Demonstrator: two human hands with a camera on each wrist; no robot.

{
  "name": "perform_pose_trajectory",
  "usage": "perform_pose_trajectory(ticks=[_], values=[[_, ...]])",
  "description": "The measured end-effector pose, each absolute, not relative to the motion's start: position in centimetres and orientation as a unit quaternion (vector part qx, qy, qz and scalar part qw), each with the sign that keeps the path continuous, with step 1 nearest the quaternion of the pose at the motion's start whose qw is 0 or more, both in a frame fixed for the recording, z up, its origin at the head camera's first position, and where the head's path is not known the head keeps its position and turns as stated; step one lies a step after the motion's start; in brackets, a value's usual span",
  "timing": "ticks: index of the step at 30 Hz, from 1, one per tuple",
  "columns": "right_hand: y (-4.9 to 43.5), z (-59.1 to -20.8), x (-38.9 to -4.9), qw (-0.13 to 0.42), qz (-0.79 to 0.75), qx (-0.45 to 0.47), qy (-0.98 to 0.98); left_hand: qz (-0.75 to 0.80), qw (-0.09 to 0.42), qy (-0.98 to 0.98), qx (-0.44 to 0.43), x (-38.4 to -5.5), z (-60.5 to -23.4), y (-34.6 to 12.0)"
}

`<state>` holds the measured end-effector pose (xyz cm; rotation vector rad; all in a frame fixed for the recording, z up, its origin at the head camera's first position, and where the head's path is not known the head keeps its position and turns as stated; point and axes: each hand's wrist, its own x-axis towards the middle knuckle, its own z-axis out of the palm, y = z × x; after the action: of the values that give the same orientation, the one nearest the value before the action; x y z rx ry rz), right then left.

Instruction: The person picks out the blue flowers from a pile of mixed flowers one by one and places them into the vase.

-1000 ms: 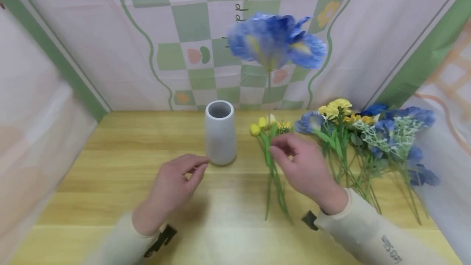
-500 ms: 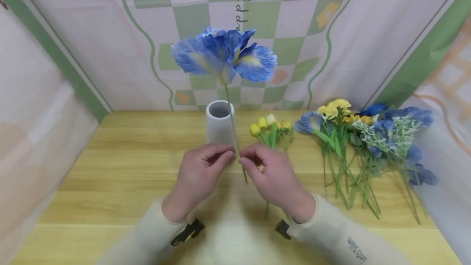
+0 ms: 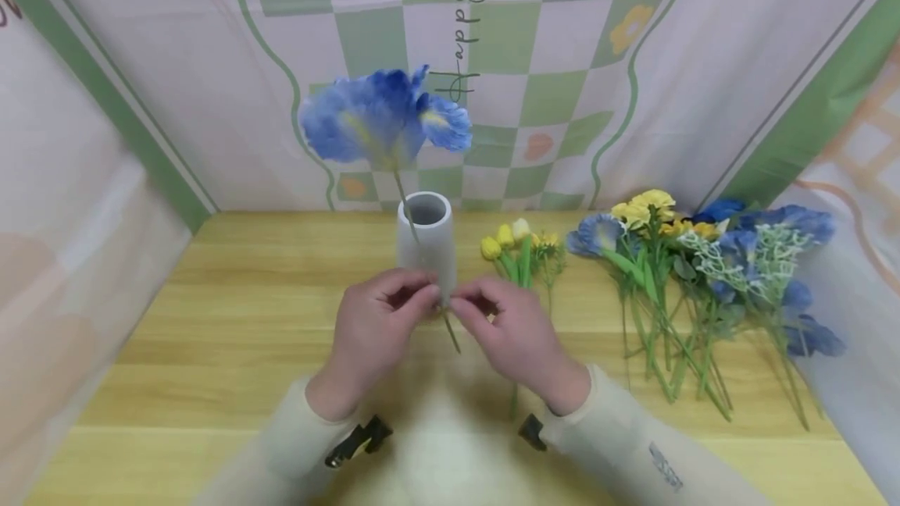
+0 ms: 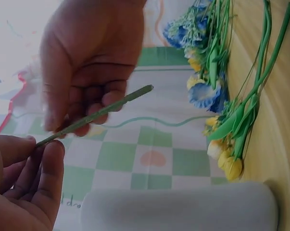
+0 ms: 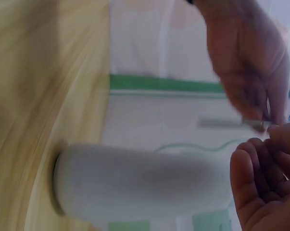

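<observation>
A blue iris (image 3: 366, 119) stands tilted to the left, overlapping the rim of a pale grey vase (image 3: 437, 244) in the head view. My left hand (image 3: 380, 338) pinches its thin stem (image 4: 132, 96) between thumb and fingers, low down, with the cut end sticking out below. Right at the stem, just below that pinch, are the fingertips of my right hand (image 3: 516, 342); I cannot tell whether they grip it. From the right wrist, the vase (image 5: 140, 183) shows upright on the table, its mouth out of view, while the stem is blurred.
Yellow and white tulips (image 3: 505, 239) with a small sunflower sprig lie just right of the vase. Farther right is a heap of blue irises (image 3: 598, 234), yellow carnations (image 3: 643, 209) and white-green sprays (image 3: 769, 256). A printed cloth backdrop (image 3: 548, 37) rises behind the wooden table (image 3: 232, 311).
The iris has come left and lower, from over the tulips to before the vase, and now leans left. Both hands have closed in; the left has taken hold of the stem.
</observation>
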<state>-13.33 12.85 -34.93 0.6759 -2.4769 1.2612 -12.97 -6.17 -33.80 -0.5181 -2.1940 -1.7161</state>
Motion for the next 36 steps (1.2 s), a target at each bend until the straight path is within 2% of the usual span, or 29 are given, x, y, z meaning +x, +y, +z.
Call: perform_pose_trajectory(ticks=[7, 12, 17, 30, 36], values=[[13.9, -35.4, -17.5, 0.035, 0.492, 0.138, -0.859, -0.605, 0.168, -0.758, -0.176, -13.8, -33.2, -7.5], [13.4, -36.7, -19.9, -0.028, 0.487, 0.166, -0.857, -0.598, 0.172, -0.765, -0.168, -14.3, -32.7, -8.3], [12.4, -37.5, -21.5, -0.028, 0.496, 0.184, -0.848, -0.613, 0.169, -0.752, -0.171, -15.0, -32.1, -9.1], [10.7, -37.4, -23.3, -0.044, 0.504, 0.14, -0.851, -0.679, 0.158, -0.699, -0.16, -16.3, -29.9, -10.1], [11.0, -37.4, -23.1, -0.04, 0.487, 0.151, -0.86, -0.679, 0.183, -0.687, -0.18, -17.2, -28.9, -9.8]])
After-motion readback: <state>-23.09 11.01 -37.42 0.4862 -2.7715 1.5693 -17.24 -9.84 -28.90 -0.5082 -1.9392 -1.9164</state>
